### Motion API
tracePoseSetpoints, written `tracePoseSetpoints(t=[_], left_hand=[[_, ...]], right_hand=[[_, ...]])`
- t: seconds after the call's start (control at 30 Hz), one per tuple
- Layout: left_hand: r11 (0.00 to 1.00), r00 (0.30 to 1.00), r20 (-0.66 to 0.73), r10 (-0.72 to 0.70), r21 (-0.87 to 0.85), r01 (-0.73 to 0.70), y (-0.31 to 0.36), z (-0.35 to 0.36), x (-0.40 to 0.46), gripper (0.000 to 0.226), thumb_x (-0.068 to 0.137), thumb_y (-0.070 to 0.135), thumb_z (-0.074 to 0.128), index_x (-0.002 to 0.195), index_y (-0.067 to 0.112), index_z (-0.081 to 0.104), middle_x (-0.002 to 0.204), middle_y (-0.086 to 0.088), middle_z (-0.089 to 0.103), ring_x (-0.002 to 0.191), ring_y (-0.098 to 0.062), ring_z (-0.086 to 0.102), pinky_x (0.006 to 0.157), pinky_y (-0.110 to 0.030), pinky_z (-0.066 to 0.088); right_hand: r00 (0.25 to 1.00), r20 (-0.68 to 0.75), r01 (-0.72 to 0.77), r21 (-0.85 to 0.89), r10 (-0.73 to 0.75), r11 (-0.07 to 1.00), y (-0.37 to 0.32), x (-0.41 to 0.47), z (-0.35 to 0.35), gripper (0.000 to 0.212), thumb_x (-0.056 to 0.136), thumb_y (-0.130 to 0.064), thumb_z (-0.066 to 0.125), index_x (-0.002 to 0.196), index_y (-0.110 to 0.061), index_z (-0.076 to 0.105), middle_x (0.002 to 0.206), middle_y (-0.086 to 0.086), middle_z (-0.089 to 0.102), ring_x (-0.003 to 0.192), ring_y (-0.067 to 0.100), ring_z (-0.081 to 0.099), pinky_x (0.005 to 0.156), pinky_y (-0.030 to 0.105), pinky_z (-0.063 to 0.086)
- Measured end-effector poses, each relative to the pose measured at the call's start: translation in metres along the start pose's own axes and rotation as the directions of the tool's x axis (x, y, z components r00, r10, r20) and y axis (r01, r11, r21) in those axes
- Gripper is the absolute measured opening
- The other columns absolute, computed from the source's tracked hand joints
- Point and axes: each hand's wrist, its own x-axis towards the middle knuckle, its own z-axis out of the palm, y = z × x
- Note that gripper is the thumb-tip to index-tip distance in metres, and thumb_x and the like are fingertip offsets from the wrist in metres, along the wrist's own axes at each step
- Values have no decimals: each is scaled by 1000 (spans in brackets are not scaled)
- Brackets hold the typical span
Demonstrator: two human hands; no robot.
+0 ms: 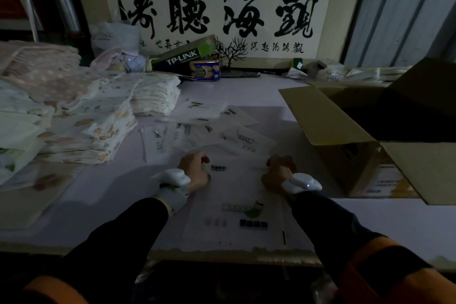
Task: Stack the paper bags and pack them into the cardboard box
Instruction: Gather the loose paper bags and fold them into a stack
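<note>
A white paper bag (237, 195) with black and green print lies flat at the table's front, on a small pile of the same bags. My left hand (196, 170) rests on its left edge and my right hand (280, 171) on its right edge, fingers curled over the sides; whether they pinch the bag I cannot tell. Several more white bags (209, 128) lie scattered beyond my hands. An open cardboard box (345, 131) stands at the right with its flaps spread and its inside dark.
Stacks of folded printed cloth (93, 121) fill the table's left side. At the back stand a TP-LINK box (182, 57), a blue tin (204, 70) and a small black tree ornament (230, 52), below a calligraphy scroll on the wall.
</note>
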Motion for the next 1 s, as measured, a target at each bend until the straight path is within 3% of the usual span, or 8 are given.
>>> tracePoseSetpoints(t=[0.1,0.2,0.33,0.57,0.77,0.9,1.0], left_hand=[[994,994,78,82,72,-88,2,-3,1,42,79,10,65,121,13,63,131,-10,55,124,-29,50,100,-29,42],[984,972,211,107,118,-134,6,-4,-1,47,82,10,57,128,21,60,138,-5,52,132,-27,45,109,-38,40],[979,954,284,93,150,-141,7,-4,-4,49,87,11,51,134,23,56,146,-4,49,133,-26,47,111,-37,40],[977,966,248,67,181,-114,-4,-17,-14,37,91,26,57,126,19,65,138,-4,59,125,-27,55,105,-34,45],[976,977,210,36,202,-79,-14,-24,-19,38,88,29,61,123,15,66,136,-7,60,123,-28,56,99,-30,48],[977,982,188,34,203,-72,-20,-25,-20,43,87,34,64,123,10,65,132,-11,62,119,-28,58,96,-33,49],[978,978,206,40,190,-80,-29,-24,-18,57,88,41,63,136,10,54,144,-11,50,132,-27,48,108,-33,40]], right_hand=[[997,40,69,-74,-67,995,1,1,3,50,87,-26,57,135,-15,48,144,15,38,134,33,36,111,35,32],[986,116,127,-89,-116,988,-2,-2,8,47,87,-29,55,133,-23,48,148,12,33,139,31,30,115,34,27],[973,192,150,-87,-131,985,-10,-5,11,48,86,-27,56,133,-26,50,146,11,40,137,32,35,114,36,30],[961,208,209,-97,-185,973,-31,-12,22,53,80,-32,64,131,-23,53,142,9,45,130,27,44,105,29,36],[965,184,196,-40,-186,980,-45,-14,31,55,73,-37,64,125,-23,55,137,9,47,127,28,45,102,30,38],[975,126,182,4,-181,983,-50,-15,30,54,78,-37,64,127,-20,52,138,8,46,128,25,43,101,27,35],[978,101,180,43,-184,983,-55,-16,32,50,81,-34,63,127,-19,50,137,8,45,128,26,41,99,27,35]])
